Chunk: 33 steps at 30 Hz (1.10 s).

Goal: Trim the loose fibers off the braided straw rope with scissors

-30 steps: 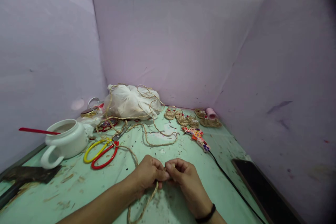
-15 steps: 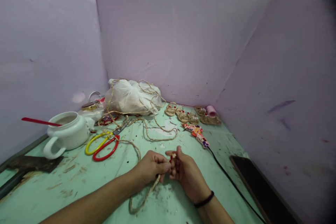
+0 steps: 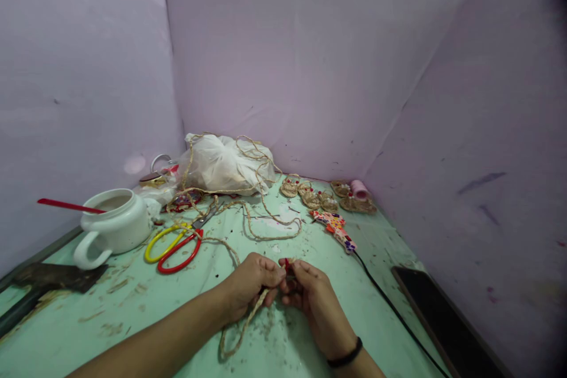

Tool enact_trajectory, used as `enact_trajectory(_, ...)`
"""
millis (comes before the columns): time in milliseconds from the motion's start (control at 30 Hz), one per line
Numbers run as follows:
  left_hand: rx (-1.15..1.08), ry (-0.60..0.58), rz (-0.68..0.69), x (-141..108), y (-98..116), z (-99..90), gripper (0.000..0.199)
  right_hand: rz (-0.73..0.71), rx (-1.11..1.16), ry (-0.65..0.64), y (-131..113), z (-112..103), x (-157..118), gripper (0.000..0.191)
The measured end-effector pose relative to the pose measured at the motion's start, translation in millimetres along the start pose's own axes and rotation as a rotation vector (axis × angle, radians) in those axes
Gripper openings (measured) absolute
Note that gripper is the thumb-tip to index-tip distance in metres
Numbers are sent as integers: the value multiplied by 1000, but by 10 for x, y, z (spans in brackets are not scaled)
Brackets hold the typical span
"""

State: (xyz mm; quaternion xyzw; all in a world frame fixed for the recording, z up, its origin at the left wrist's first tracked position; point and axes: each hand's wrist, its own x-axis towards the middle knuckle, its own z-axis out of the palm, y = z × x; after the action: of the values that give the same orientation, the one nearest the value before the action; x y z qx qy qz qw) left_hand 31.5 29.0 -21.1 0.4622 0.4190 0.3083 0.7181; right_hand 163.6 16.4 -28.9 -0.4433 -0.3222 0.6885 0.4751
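Braided cord (image 3: pixel 249 322) runs from my left hand (image 3: pixel 258 283), whose fingers are closed on it, and loops down over the green table (image 3: pixel 146 331). My right hand (image 3: pixel 310 292), with a dark band at the wrist, pinches at a small red piece (image 3: pixel 287 266) between the fingertips of both hands. The cord's end at the fingers is mostly hidden. Left of my hands lie scissors (image 3: pixel 181 248) with one yellow and one red handle, the cord crossing them.
At the left stand a white pot (image 3: pixel 116 221) and a dark flat tool (image 3: pixel 57 277). A white plastic bag (image 3: pixel 217 165) sits at the back, beside several woven pieces (image 3: pixel 312 196). To the right are a floral-covered corded tool (image 3: pixel 334 227) and a black phone-like slab (image 3: pixel 443 319).
My right fingers have closed in from a more open pose, with the thumb now down on the small red piece. The view has shifted slightly.
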Motion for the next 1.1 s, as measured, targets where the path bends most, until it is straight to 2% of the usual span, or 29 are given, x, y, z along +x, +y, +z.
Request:
enact_trajectory(267,-19,29,-6,1,0,20,39,-10,130,21,-35,25,-8,48)
enact_trajectory(400,-21,48,-6,12,-11,19,36,4,162,18,-49,29,-17,49)
enact_trajectory(700,-24,49,-5,21,-28,11,31,-86,28,113,-22,29,-30,41)
enact_trajectory(900,33,47,-24,-3,34,43,33,-174,-152,126,24,-34,39,38)
enact_trajectory(1100,18,86,-3,19,-11,29,27,-253,-281,150,106,-91,106,38)
